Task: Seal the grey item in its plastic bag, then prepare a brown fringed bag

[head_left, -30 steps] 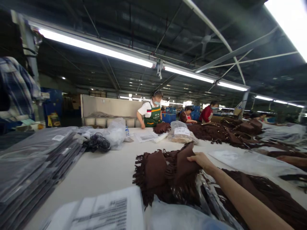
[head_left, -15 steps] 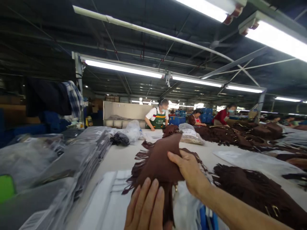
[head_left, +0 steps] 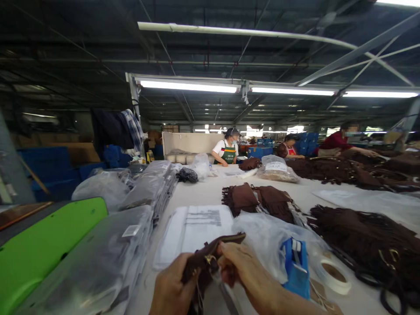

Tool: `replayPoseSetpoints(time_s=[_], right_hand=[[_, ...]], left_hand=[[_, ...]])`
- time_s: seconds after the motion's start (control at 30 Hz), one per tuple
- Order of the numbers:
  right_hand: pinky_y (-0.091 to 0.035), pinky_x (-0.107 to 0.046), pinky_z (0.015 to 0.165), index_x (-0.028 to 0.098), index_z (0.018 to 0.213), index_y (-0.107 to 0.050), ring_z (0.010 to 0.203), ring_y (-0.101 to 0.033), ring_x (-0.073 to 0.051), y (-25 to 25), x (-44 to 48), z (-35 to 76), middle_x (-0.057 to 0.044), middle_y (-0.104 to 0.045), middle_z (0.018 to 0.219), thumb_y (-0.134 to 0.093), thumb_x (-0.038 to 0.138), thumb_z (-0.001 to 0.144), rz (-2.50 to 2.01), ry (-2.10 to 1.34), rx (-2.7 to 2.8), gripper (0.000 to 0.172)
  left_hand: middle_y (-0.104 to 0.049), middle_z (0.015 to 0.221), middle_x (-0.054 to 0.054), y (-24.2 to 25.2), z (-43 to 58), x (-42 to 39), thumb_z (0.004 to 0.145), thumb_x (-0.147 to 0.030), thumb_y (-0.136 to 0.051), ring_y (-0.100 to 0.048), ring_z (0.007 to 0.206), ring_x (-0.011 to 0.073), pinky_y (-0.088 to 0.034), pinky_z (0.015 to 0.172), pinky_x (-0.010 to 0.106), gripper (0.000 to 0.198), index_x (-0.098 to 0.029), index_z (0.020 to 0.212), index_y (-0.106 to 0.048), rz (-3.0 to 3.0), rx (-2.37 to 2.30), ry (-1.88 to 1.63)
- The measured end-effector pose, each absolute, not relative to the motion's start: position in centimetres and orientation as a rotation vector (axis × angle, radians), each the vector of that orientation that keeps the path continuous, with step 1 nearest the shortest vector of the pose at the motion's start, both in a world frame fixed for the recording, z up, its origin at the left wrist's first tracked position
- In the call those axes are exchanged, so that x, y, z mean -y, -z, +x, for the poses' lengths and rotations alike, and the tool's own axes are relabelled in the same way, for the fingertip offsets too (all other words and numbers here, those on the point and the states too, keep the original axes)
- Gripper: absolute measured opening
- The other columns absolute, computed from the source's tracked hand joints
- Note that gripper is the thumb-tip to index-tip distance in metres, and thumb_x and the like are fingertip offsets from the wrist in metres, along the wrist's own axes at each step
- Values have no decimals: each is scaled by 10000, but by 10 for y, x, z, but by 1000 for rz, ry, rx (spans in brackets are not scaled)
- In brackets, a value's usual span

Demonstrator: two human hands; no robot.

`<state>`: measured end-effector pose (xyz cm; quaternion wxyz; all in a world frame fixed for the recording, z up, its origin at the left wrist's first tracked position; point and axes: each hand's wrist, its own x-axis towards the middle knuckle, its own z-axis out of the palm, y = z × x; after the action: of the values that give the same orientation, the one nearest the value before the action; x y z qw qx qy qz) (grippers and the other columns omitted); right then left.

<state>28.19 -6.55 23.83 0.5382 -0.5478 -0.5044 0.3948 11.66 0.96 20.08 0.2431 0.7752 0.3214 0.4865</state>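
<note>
Low in the head view, both my hands grip one brown fringed suede piece (head_left: 210, 258) with a small brass fitting. My left hand (head_left: 170, 288) is closed around its lower part. My right hand (head_left: 244, 273) pinches its upper edge by the fitting. Just right of my right hand stands a blue tape dispenser (head_left: 297, 267) with a roll of clear tape (head_left: 333, 272). Under my hands lie clear printed plastic bags (head_left: 197, 227). More brown fringed pieces (head_left: 259, 201) lie farther along the white table (head_left: 203, 192).
A long stack of bagged dark goods (head_left: 144, 188) runs along the left side, beside a green surface (head_left: 49, 240). A heap of brown fringed goods (head_left: 367, 232) fills the right. Three people work at the table's far end, one in a green apron (head_left: 226, 153).
The brown piece came off the table pile toward me. My left hand, flat on it half a second ago, now grips it, and my right hand has shifted to its edge.
</note>
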Motion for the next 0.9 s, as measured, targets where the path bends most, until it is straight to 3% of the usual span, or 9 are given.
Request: replayPoseSetpoints(time_s=[0.1,0.17,0.23,0.33,0.4,0.47,0.5,0.8,0.9], right_hand=[[-461,-366,802,191,1046,-602,925,-570,-223,-224,73,309,-94,-633,1019,-574,395,710,-1512,-518,1477,394],[-324,-460,1016,202,1256,-495,1209,-412,-281,-218,74,328,-122,-494,1298,-660,280,620,-1622,-143,1609,661],[-185,-509,1087,185,1323,-428,1308,-283,-304,-218,73,342,-134,-394,1392,-702,254,589,-1709,32,1700,787],[-276,-456,1049,199,1306,-449,1227,-406,-299,-226,71,352,-100,-493,1315,-756,281,550,-1842,-84,1812,820],[-447,-314,835,234,1080,-624,937,-594,-229,-230,70,353,-9,-664,1002,-742,304,591,-1906,-327,1919,508],[-425,-222,587,234,758,-676,642,-588,-151,-230,70,352,54,-630,648,-698,316,664,-1948,-470,1999,126],[-389,-211,536,226,661,-658,578,-559,-134,-229,69,352,59,-585,561,-678,312,692,-1970,-462,2021,93],[-328,-287,690,197,841,-648,848,-575,-217,-267,52,346,-60,-646,848,-555,306,839,-2216,234,2022,143],[-311,-288,655,190,811,-641,829,-588,-214,-286,49,342,-58,-651,828,-529,304,856,-2256,376,2047,165]], left_hand=[[-623,578,-35,-222,108,-10,661,-476,-686,-605,587,169,-471,536,219,307,-182,744,-646,1536,-930,-1149],[-635,593,-24,-236,101,-10,580,-481,-750,-605,572,173,-480,535,236,383,-167,778,-653,1338,-838,-1067],[-658,622,-13,-248,94,-8,535,-430,-795,-602,557,161,-476,526,227,396,-168,801,-664,1257,-765,-1041],[-664,623,-8,-261,89,-6,540,-354,-803,-609,566,156,-471,532,214,343,-166,797,-676,1253,-696,-1041],[-655,607,-12,-262,89,-11,567,-338,-785,-608,554,156,-474,537,222,327,-164,822,-679,1258,-665,-992],[-647,600,-20,-257,92,-22,586,-311,-769,-591,523,135,-464,524,212,309,-162,840,-676,1258,-644,-925],[-642,598,-24,-253,93,-30,594,-290,-761,-582,517,123,-457,523,202,289,-160,837,-674,1264,-637,-899],[-537,526,-50,-257,90,-86,714,-304,-608,-468,474,86,-356,460,162,142,-165,728,-632,1929,-754,-1039],[-597,635,-25,-254,85,-97,714,-302,-572,-526,596,118,-400,551,190,185,-156,801,-647,2087,-821,-986]])
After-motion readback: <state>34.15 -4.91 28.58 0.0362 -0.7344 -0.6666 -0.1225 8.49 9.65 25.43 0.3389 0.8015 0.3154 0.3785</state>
